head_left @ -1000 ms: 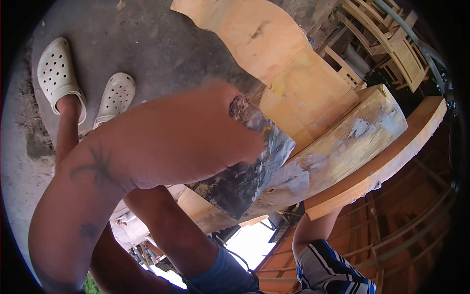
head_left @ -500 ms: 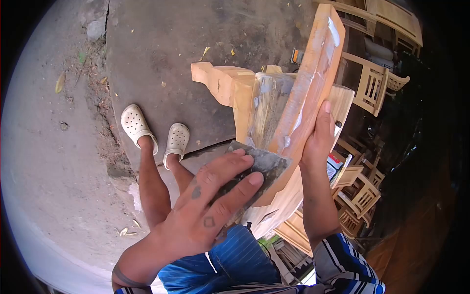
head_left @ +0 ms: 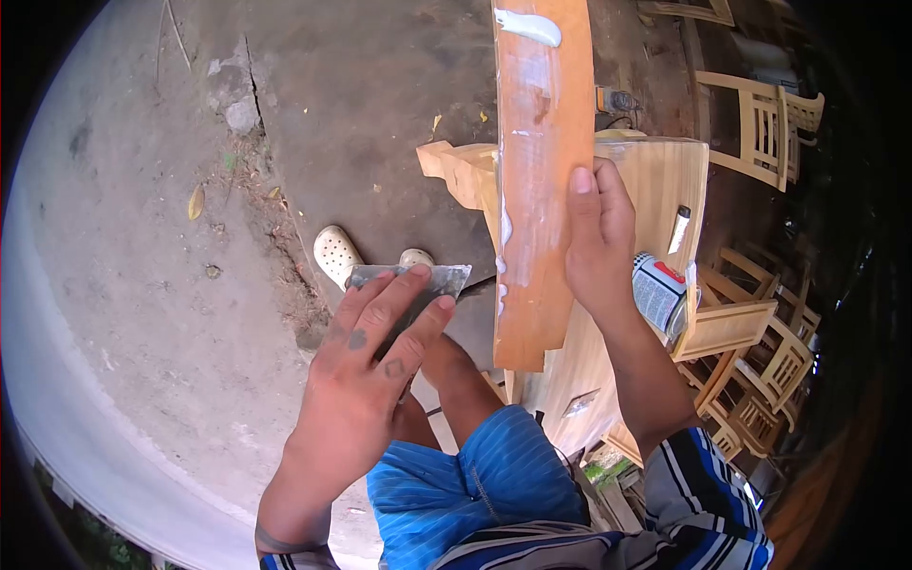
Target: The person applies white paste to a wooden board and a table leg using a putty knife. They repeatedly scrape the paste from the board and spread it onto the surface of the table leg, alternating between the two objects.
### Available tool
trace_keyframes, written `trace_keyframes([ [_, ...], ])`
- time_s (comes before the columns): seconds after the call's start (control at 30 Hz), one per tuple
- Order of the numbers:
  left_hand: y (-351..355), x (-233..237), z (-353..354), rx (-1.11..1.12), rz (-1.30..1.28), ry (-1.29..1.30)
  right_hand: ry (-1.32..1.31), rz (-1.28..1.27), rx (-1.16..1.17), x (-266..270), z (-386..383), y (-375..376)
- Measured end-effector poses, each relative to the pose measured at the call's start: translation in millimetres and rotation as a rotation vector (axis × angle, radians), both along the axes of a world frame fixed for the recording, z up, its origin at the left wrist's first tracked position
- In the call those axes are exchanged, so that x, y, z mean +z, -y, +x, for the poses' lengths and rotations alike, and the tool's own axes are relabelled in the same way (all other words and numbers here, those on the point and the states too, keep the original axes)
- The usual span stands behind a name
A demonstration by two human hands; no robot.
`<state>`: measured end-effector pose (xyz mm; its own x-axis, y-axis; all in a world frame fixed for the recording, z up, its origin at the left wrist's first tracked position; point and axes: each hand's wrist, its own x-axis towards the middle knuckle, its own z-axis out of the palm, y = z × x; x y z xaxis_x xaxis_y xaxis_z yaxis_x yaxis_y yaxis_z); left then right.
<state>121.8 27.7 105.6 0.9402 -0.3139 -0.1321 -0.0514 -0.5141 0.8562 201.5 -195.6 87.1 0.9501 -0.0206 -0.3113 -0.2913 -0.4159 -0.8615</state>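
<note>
My left hand (head_left: 361,370) grips a flat, grey, smeared metal putty scraper (head_left: 442,282), its fingers lying across the blade. The scraper is held to the left of an orange-brown wooden board (head_left: 546,218), apart from it. White putty (head_left: 529,27) sits in a thick smear at the board's top end, with thin streaks over the face and blobs down its left edge. My right hand (head_left: 600,237) holds the board by its right edge, thumb on the face and other fingers partly hidden. Behind the board, a shaped wooden piece (head_left: 456,171) shows in part.
A pale wooden panel (head_left: 655,176) carries a black-and-white marker (head_left: 679,230) and a labelled can (head_left: 657,293). Wooden chairs (head_left: 760,128) stand at the right. White clogs (head_left: 334,255) are on the cracked concrete floor (head_left: 380,85).
The scraper has come off the board and moved left. My right hand has turned the board more upright, with its putty-streaked face toward me. The view has shifted too.
</note>
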Motion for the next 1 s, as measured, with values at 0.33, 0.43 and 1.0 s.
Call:
trace_keyframes([
  [0.33, 17.7, -4.1, 21.7, -0.258, 0.142, 0.003, -0.027, -0.033, 0.033, -14.7, -5.6, -1.3],
  [0.43, 21.5, -11.0, 19.6, -0.324, 0.127, -0.028, -0.046, -0.092, 0.055, -26.1, -12.4, 5.8],
  [1.0, 80.7, -145.4, -55.6, 0.512, -1.092, -1.099, -0.028, -0.171, -0.185, -97.2, 15.9, 121.9],
])
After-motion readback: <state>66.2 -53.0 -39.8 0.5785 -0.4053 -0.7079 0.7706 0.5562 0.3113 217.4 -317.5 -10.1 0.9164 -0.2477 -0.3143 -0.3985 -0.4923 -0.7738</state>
